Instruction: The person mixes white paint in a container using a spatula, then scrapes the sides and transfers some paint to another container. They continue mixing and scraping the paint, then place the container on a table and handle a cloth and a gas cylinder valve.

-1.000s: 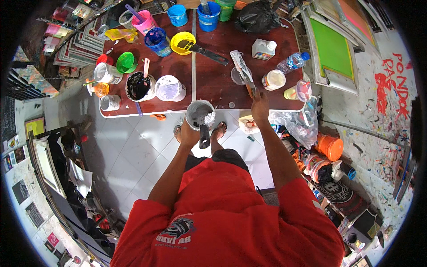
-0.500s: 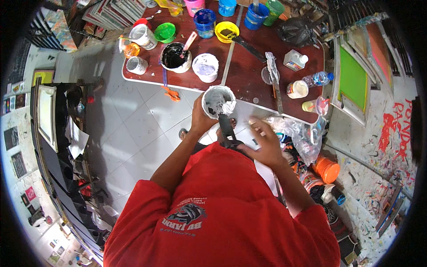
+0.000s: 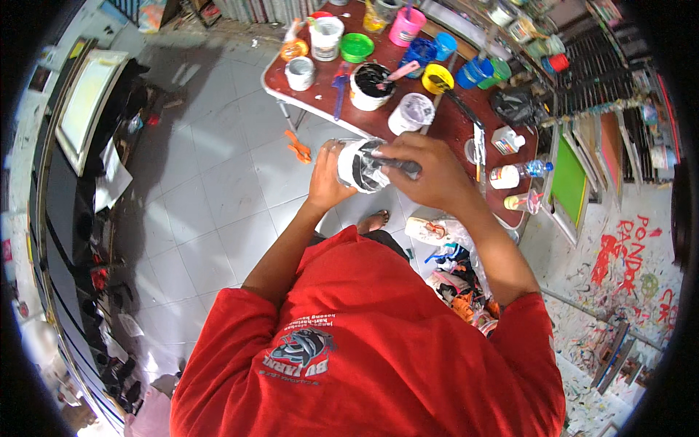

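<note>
A white tub [image 3: 349,162] holding white paint is gripped by my left hand [image 3: 328,178] around its side, in front of the table edge. My right hand [image 3: 429,167] is wrapped round the black handle [image 3: 404,167] of a spatula that sits in the tub's mouth. Just beyond on the red-brown table [image 3: 444,120] stand a pale lilac paint tub [image 3: 410,116] and a black paint tub [image 3: 366,95] with a pink handle in it. A long scraper smeared with white [image 3: 479,149] lies near the table's right side.
Coloured paint buckets [image 3: 421,52] and bottles [image 3: 510,142] crowd the table. Screen frames [image 3: 571,182] lean at the right, above a cluttered pile [image 3: 459,284]. A dark rack [image 3: 54,240] runs along the left. Orange clamps [image 3: 297,149] lie on the tiled floor [image 3: 204,218].
My right hand has let go of the white-smeared scraper on the table and moved onto the black spatula handle in my tub. The view has turned, shifting the table toward upper right.
</note>
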`<state>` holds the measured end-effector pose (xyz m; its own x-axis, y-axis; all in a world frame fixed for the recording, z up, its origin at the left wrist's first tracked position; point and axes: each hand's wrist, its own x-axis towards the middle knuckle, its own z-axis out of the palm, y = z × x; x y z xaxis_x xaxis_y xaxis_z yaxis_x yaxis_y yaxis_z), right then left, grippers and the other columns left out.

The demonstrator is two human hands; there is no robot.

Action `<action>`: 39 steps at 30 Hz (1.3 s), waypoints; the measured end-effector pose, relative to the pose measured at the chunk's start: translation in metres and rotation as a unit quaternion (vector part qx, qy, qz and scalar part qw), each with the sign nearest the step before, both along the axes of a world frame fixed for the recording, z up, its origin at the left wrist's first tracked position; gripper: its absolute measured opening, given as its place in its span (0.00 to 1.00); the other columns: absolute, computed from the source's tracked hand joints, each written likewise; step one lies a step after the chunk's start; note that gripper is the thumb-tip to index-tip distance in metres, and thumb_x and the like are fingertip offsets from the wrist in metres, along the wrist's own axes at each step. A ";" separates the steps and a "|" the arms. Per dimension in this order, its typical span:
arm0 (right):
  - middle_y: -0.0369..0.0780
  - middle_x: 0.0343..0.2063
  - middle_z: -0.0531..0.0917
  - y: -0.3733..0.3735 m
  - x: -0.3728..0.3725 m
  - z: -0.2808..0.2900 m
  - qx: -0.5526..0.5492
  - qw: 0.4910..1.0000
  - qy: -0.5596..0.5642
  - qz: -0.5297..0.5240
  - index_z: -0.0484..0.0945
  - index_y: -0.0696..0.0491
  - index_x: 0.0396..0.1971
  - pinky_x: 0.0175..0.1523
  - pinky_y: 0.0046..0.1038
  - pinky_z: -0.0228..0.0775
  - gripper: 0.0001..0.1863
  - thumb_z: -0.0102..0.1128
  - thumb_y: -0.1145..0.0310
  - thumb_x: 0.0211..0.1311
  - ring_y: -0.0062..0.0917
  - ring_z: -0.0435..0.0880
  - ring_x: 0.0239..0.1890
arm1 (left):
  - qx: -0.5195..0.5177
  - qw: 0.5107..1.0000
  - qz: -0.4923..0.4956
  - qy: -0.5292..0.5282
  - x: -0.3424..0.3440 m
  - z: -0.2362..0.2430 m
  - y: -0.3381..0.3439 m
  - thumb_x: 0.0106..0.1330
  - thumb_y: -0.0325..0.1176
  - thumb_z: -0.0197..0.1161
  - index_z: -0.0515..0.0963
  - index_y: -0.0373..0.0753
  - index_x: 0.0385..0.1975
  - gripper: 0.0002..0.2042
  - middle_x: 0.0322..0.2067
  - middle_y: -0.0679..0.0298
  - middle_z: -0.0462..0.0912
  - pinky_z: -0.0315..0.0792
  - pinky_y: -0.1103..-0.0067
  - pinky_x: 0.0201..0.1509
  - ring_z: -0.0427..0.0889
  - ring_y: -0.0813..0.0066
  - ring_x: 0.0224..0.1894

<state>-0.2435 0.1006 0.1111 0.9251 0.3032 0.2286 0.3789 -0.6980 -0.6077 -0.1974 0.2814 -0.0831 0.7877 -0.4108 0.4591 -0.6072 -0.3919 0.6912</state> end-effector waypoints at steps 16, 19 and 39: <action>0.44 0.26 0.79 0.157 0.028 0.060 0.069 0.982 -0.107 0.137 0.73 0.59 0.28 0.35 0.30 0.71 0.06 0.58 0.78 0.48 0.33 0.80 0.30 | -0.052 0.955 0.266 -0.123 0.020 0.015 0.219 0.31 0.38 0.78 0.62 0.35 0.51 0.43 0.53 0.49 0.67 0.60 0.58 0.60 0.65 0.45 0.56; 0.43 0.26 0.79 0.163 0.022 0.036 0.206 0.977 -0.027 0.041 0.70 0.60 0.28 0.31 0.25 0.72 0.04 0.53 0.78 0.51 0.26 0.81 0.25 | -0.030 0.942 0.302 -0.142 0.018 0.028 0.233 0.32 0.38 0.79 0.63 0.33 0.50 0.42 0.51 0.46 0.68 0.61 0.60 0.60 0.67 0.46 0.56; 0.40 0.35 0.79 0.162 0.097 0.053 0.142 0.899 -0.037 0.412 0.76 0.57 0.32 0.53 0.35 0.66 0.06 0.58 0.73 0.55 0.33 0.80 0.36 | -0.129 0.917 0.374 -0.044 -0.005 0.047 0.185 0.34 0.38 0.81 0.60 0.34 0.55 0.46 0.51 0.56 0.72 0.69 0.73 0.56 0.75 0.67 0.51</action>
<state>-0.1463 0.2627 0.1638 0.3913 0.7985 0.4574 0.7436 0.0185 -0.6684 -0.2021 0.4659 -0.0361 0.7600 0.3607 0.5407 -0.2929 -0.5526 0.7803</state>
